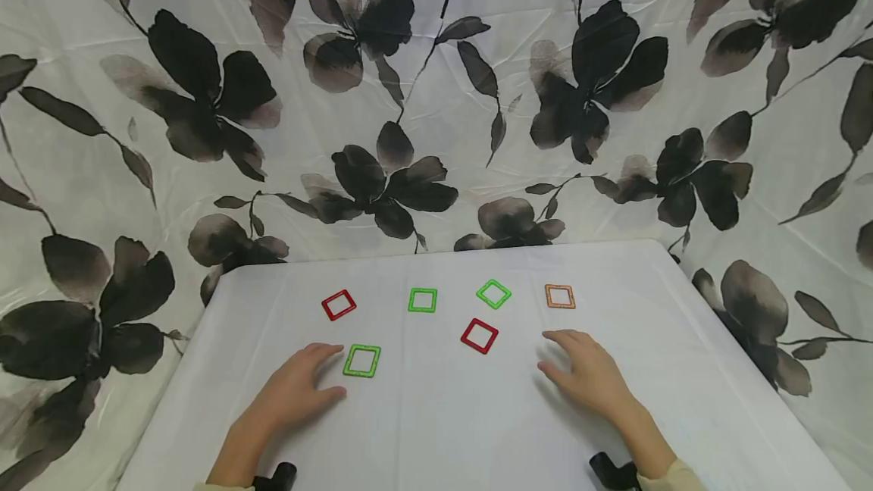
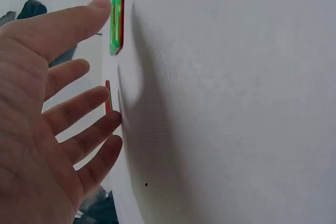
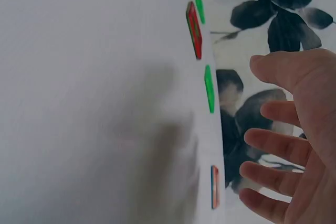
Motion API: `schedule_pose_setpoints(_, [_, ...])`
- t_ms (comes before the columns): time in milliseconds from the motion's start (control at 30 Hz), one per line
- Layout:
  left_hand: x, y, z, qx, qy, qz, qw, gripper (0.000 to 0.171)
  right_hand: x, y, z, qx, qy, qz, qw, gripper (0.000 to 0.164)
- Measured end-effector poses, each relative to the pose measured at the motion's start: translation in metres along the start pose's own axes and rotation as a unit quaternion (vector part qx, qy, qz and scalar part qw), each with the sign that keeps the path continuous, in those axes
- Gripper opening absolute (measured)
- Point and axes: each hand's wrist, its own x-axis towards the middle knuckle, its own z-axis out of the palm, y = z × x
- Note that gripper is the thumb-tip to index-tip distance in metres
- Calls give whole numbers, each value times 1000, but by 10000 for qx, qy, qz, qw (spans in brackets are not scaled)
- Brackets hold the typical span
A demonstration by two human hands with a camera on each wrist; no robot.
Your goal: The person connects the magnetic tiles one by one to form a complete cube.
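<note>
Several small square frames lie flat on a white-covered table. My left hand (image 1: 295,386) is beside the nearest green square frame (image 1: 350,361), fingers spread and holding nothing. Behind that one lies a red square frame (image 1: 326,309). A second green square (image 1: 412,300) and a third, turned green square (image 1: 505,299) sit further back. Between the hands, a second red square (image 1: 466,337) lies at an angle. My right hand (image 1: 588,376) hovers with fingers apart and nothing in it, in front of an orange square frame (image 1: 549,296). Both wrist views show the palms and relaxed fingers.
The white table (image 1: 436,430) ends at a back edge against a hanging cloth (image 1: 477,195) printed with dark flowers. Dark wrist-camera mounts show below each hand, at the left wrist (image 1: 278,478) and the right wrist (image 1: 610,472).
</note>
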Motion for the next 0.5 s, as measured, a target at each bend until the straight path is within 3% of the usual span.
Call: schedule_pose_setpoints(500, [23,-5,4,-27,-324,-281,9991,77,25,-37,23,607,-487,-228,9967,36])
